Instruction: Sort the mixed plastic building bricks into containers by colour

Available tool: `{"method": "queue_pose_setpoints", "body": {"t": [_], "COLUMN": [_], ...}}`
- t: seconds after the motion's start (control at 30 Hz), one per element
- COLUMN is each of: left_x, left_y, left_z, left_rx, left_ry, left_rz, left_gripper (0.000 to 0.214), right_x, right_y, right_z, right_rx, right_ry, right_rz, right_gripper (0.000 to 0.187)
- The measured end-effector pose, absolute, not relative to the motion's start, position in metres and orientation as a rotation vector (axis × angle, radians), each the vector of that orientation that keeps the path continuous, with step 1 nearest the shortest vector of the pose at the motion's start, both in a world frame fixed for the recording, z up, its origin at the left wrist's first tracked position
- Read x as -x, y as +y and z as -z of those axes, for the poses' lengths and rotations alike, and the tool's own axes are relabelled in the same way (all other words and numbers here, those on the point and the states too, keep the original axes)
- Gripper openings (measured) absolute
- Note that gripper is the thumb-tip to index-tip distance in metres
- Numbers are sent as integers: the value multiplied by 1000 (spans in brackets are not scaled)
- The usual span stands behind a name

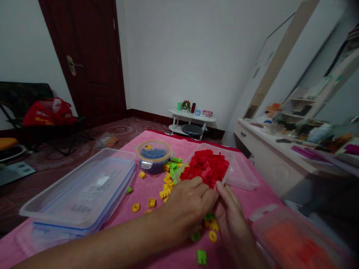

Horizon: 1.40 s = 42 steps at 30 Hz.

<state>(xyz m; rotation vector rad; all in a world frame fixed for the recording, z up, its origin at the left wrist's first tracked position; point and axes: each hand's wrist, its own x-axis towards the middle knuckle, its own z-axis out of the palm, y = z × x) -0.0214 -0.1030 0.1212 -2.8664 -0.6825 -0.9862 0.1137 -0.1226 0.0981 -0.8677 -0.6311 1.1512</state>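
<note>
two bare hands meeting fingertip to fingertip above the pink cloth (252,198), right at the near rim of the clear tray (231,164); left hand (190,203) knuckles up, fingers curled down and inward, whatever sits under them hidden; right hand (231,220) flatter, fingers (224,190) stretched toward twelve o'clock and touching the left's tips; cannot tell whether either hand grips a piece or merely rests curled; red bricks (207,168) heaped in that tray at twelve o'clock from both hands, touching or all but touching the fingertips, heap running roughly from eight o'clock to two o'clock; left hand nearer the heap's low near end, right hand just beside its middle; loose yellow bricks (167,186) scattered at ten o'clock of the left hand; yellow wheel (212,235) between the wrists at six o'clock, green piece (201,257) farther down the same line; round blue tub (153,155) at eleven o'clock, well apart; stacked clear lids (81,190) out at nine o'clock; orange box (294,243) at four o'clock of the right hand.
</note>
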Motion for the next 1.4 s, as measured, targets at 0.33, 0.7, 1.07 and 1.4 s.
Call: {"method": "queue_pose_setpoints", "body": {"t": [0.33, 0.7, 1.07, 1.4], "left_x": [53, 46, 46, 50], "left_y": [-82, -87, -83, -75], "left_z": [-65, -38, -37, -32], "left_rx": [2789, 2780, 2837, 2685], "left_ry": [-1380, -1442, -1467, -1588], "left_rz": [1594, 1531, 1340, 1422], "left_gripper": [80, 124, 114, 113], "right_x": [-146, -134, -111, -88], "right_y": [-131, -105, -83, -99], "right_z": [-158, -176, -185, -191], "right_rx": [1352, 1771, 2037, 2108], "right_ry": [-1038, -1509, -2108, -2267], "right_rz": [-1190, -993, -105, 205], "right_gripper": [44, 36, 53, 52]}}
